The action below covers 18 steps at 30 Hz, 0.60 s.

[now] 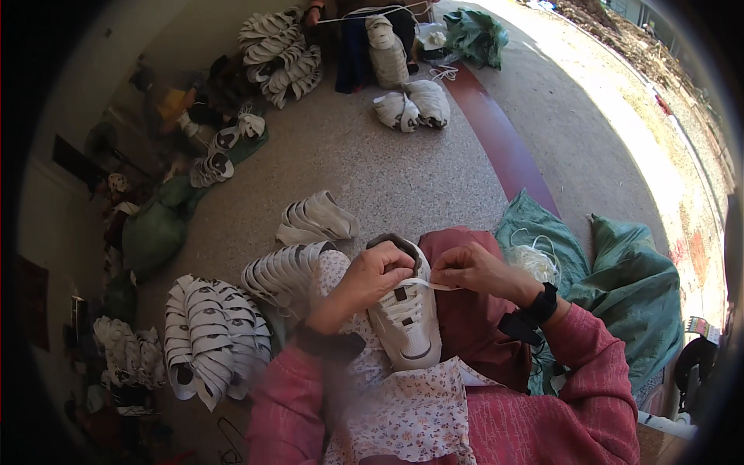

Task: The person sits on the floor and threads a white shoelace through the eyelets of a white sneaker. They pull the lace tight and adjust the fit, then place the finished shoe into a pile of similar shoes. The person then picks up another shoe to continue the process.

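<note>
Overlapping the shoe, hands partly hide its collar.

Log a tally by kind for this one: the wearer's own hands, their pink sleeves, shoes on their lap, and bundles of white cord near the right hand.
Hands (left hand, right hand): 2
Sleeves (left sleeve, right sleeve): 2
Shoe: 1
Cord bundle: 1
Total: 6

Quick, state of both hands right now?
Left hand: closed in a pinch at the white sneaker's upper opening; what it grips cannot be told.
Right hand: closed, fingertips pinching a white shoelace.
</note>
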Available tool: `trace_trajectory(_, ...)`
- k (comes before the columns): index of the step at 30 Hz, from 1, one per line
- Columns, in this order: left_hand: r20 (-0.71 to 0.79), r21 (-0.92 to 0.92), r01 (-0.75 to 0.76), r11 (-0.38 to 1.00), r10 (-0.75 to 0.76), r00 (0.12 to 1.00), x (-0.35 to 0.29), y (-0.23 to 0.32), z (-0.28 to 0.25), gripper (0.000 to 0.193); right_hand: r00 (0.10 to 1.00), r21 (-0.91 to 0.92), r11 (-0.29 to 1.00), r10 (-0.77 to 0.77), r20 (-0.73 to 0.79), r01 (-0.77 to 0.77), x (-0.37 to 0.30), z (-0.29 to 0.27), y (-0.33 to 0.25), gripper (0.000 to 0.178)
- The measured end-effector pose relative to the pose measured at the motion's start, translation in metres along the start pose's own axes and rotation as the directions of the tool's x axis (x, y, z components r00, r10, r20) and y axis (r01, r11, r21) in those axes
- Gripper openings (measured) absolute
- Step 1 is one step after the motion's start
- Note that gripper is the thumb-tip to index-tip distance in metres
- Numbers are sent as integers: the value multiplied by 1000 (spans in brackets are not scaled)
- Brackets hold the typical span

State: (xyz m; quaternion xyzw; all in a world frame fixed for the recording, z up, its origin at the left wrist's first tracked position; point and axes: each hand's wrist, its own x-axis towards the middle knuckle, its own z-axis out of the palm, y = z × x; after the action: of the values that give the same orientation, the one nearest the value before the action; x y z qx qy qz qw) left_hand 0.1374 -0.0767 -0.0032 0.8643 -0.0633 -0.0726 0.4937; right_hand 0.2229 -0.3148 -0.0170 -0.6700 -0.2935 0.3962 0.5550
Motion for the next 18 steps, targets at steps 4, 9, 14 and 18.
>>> trace_trajectory(4, 29, -224, 115, 968, -112, 993, 2, -7, 6, 13, 973, 211, 952, 201, 116, -222, -2, -3, -6, 14)
trace_trajectory(9, 44, -289, 103, 952, -94, 995, 5, -6, 6, 15, 983, 400, 908, 54, 178, -123, 7, -4, 16, 14)
trace_trajectory(14, 43, -311, 90, 946, -81, 996, 3, -8, 5, 11, 926, 590, 718, 234, 296, -370, 14, -7, 19, 12)
trace_trajectory(18, 47, -296, 108, 949, -98, 994, 4, -3, 5, 10, 879, 701, 531, 304, 367, -476, 16, -4, 17, 10)
